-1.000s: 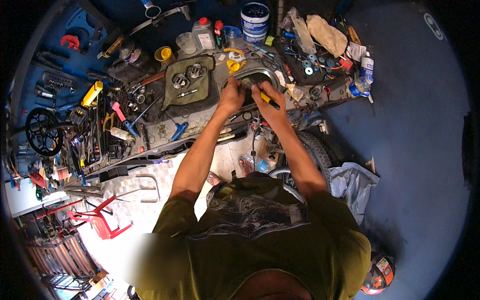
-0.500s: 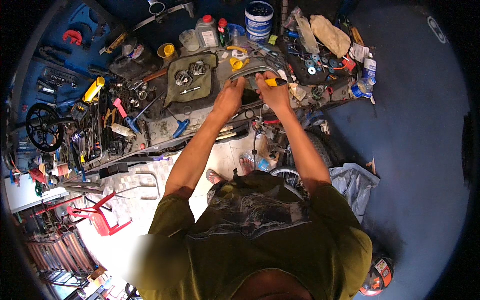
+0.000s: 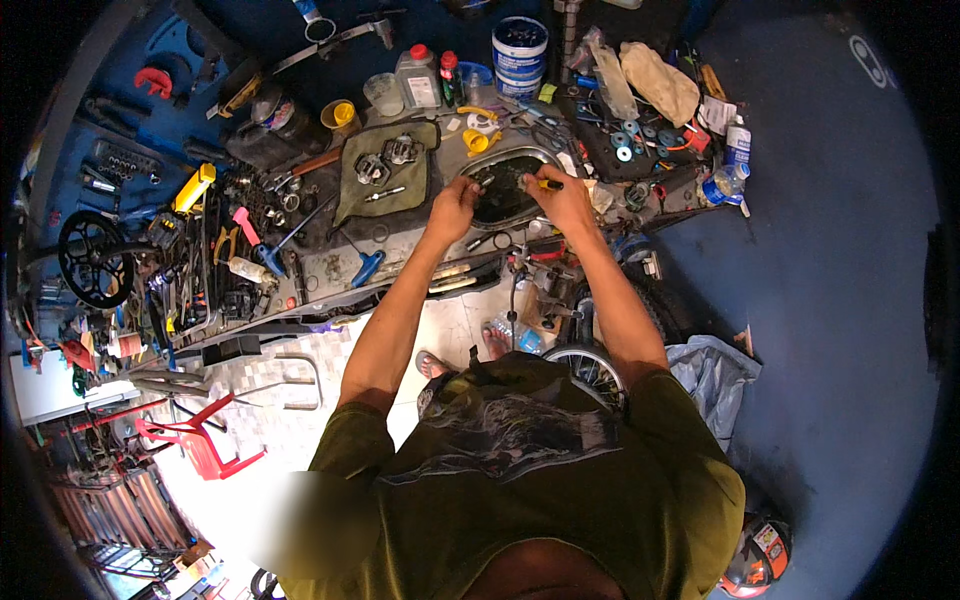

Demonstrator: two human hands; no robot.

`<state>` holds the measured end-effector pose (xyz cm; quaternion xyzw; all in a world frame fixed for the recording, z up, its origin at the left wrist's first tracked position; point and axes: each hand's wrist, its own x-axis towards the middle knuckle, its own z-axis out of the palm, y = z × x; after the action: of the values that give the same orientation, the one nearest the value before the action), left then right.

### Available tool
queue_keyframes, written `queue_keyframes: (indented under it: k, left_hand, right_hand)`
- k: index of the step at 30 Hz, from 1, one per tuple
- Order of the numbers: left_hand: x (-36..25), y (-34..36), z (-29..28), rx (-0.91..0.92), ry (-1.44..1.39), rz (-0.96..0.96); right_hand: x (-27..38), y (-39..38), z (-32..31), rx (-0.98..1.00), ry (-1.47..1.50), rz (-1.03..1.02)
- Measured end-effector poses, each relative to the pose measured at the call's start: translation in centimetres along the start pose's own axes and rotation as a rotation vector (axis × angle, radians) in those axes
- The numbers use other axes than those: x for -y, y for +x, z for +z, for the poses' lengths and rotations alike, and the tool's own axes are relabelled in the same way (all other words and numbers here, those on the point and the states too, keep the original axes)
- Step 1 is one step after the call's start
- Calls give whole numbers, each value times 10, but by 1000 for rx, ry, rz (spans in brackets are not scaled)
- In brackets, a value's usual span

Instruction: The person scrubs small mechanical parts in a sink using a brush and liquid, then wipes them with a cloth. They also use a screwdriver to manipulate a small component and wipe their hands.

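My left hand [image 3: 455, 207] is at the left rim of an oval metal tray [image 3: 530, 153] holding dark liquid. Its fingers are pinched together on something small that I cannot make out. At the tray's right side, my right hand [image 3: 566, 205] is closed around a yellow and black handled tool [image 3: 549, 185], whose working end I cannot make out. To the left of the tray a green cloth [image 3: 415, 182] is spread on the bench. Two bicycle pedals [image 3: 388, 160] and a thin metal spindle [image 3: 385, 194] lie on it.
A cluttered bench [image 3: 330, 262] carries many tools, among them a blue-handled wrench [image 3: 367, 268]. Behind the tray stand a grey bottle with a red cap [image 3: 419, 80] and a white-blue bucket [image 3: 520, 55]. A bicycle wheel [image 3: 590, 372] is below the bench edge.
My hands have come down and apart, exposing the tray's dark liquid. The yellow and black tool has turned in my right hand and shows less of its length. The view has shifted slightly.
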<state>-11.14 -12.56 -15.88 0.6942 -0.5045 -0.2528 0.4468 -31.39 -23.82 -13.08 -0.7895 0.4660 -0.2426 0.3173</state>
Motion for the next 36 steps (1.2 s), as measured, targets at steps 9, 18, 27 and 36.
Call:
queue_keyframes:
  k: [9, 18, 27, 36]
  left_hand:
    - [-24, 10, -1, 94, -502, -431]
    - [-13, 9, -6, 219, -479, -392]
    - [-2, -4, -1, 117, -361, -110]
    - [-36, -4, -9, 11, 295, 297]
  right_hand:
    - [-1, -6, 17, 45, 698, 165]
    - [17, -17, 6, -35, 868, 168]
    - [16, -9, -13, -21, 652, 130]
    - [38, -12, -24, -19, 453, 64]
